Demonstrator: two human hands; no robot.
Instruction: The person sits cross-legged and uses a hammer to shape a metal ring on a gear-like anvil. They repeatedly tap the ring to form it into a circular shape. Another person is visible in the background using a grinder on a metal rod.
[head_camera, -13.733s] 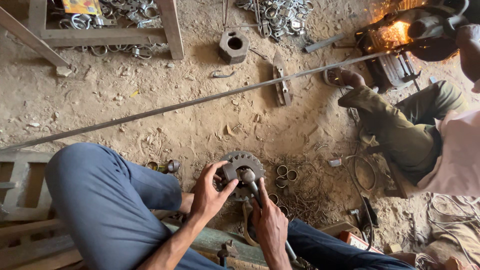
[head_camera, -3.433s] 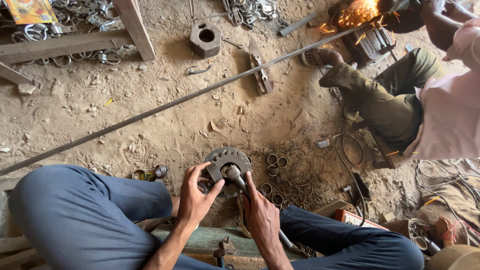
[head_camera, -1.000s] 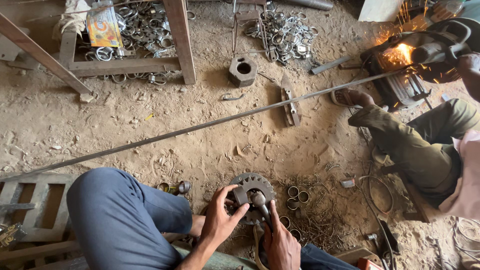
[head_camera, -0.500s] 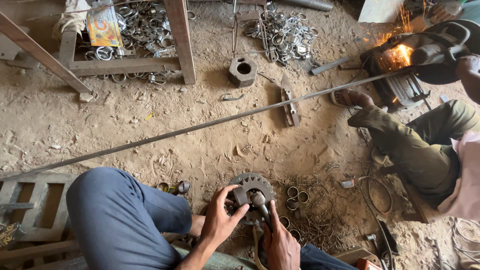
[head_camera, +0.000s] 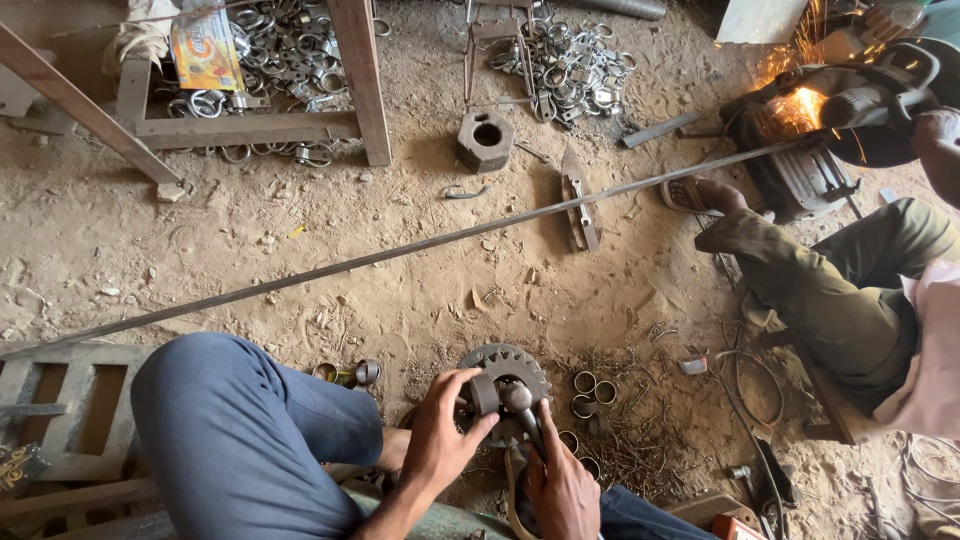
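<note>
A toothed metal gear wheel lies on the dirt floor between my knees. My left hand pinches a short metal ring piece against the post at the gear's centre. My right hand is wrapped around a dark metal lever handle that reaches onto the gear. Several small metal rings lie just right of the gear.
A long thin steel rod crosses the floor diagonally. At the upper right another person sits cutting it on a chop saw that throws sparks. Wooden frames, heaps of metal rings and a square block lie beyond.
My left hand's fingers have closed onto the ring piece at the gear's centre. The right hand stays on the lever. The saw keeps sparking.
</note>
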